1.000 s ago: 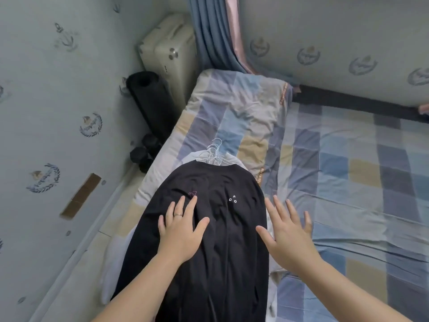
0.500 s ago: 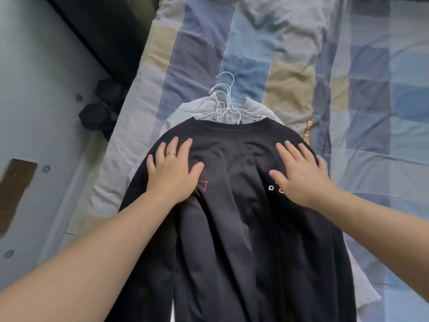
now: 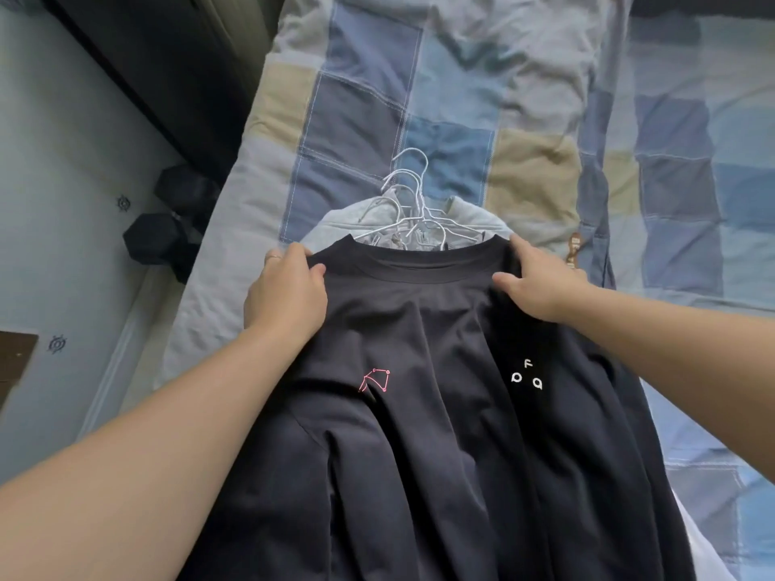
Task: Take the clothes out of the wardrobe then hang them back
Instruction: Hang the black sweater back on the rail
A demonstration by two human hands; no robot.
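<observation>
The black cotton sweatshirt [image 3: 419, 413] lies on the checked blue quilt [image 3: 419, 98]; the left hand [image 3: 285, 295] and right hand [image 3: 541, 287] pinch its far shoulders beside the white wire hangers [image 3: 413, 203].

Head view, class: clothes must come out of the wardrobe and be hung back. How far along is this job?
Done: the clothes are out, stacked on white hangers on the quilted bed. In hand: the left-hand grip and right-hand grip pinch the black top at its shoulders, atop a grey garment. Left: hanging everything back; the wardrobe is out of view.
</observation>
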